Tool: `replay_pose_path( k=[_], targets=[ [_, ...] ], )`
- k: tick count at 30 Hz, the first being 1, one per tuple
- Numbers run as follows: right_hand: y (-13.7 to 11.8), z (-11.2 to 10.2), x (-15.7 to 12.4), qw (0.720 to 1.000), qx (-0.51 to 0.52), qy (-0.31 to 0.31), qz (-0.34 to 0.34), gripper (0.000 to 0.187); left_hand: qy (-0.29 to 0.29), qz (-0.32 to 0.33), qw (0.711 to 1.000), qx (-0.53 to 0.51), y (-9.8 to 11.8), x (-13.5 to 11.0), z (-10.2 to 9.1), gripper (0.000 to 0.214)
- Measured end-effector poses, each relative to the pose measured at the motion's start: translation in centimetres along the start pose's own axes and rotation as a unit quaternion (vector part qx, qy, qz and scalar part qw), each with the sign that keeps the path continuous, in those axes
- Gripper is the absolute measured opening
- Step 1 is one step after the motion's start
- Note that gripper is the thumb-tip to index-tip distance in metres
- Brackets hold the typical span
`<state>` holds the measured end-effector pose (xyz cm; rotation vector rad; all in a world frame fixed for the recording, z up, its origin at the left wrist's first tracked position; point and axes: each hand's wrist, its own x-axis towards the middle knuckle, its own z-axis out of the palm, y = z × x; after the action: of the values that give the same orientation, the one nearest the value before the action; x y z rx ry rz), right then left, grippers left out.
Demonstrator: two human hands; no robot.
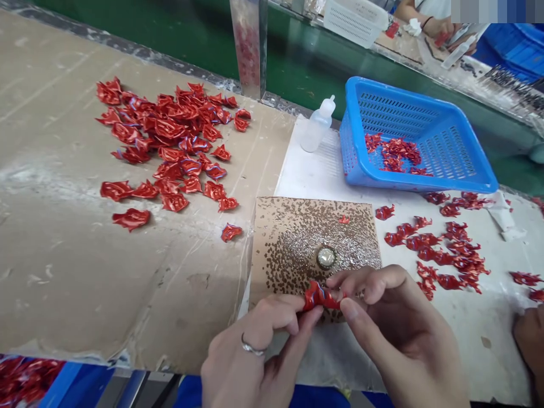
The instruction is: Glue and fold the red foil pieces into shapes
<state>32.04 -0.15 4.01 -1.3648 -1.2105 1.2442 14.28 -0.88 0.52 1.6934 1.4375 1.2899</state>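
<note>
Fingers (pixel 361 280) of left hand (pixel 232 368) and right hand (pixel 399 323) clamped together on one crumpled red foil piece (pixel 319 296) at 6 o'clock, pinched from both sides to hold its folds, at a speckled brown card's (pixel 293 243) lower edge, further red pieces (pixel 395 153) in a blue plastic basket (pixel 425 184) at 2 o'clock.

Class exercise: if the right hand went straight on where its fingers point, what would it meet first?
The crumpled red piece pinched in the right hand, then probably the left hand, though depth is unclear.
</note>
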Motion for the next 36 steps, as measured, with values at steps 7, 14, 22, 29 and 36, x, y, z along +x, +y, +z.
replay_pose_path(
  k=[7, 14, 22, 29, 36],
  targets=[
    [0.2, 0.4, 0.3, 1.0, 0.023, -0.001, 0.012, 0.018, -0.006, 0.0, 1.0, 0.017, 0.3, 0.1, 0.1, 0.025],
    [0.5, 0.7, 0.3, 1.0, 0.006, 0.002, 0.005, 0.017, 0.028, 0.061, 0.998, 0.016, -0.4, 0.3, 0.4, 0.025],
    [0.2, 0.5, 0.3, 0.999, 0.012, -0.016, 0.044, 0.017, -0.018, 0.078, 0.997, -0.01, -0.4, 0.1, -0.4, 0.031],
    [0.4, 0.4, 0.2, 0.998, 0.033, -0.013, 0.048, 0.016, -0.023, 0.096, 0.995, -0.001, -0.4, 0.5, -0.1, 0.022],
    [0.1, -0.1, -0.5, 0.999, 0.027, 0.023, 0.037, 0.016, -0.027, -0.024, 0.998, -0.05, -0.2, -0.1, 0.7, 0.014]
  ],
)
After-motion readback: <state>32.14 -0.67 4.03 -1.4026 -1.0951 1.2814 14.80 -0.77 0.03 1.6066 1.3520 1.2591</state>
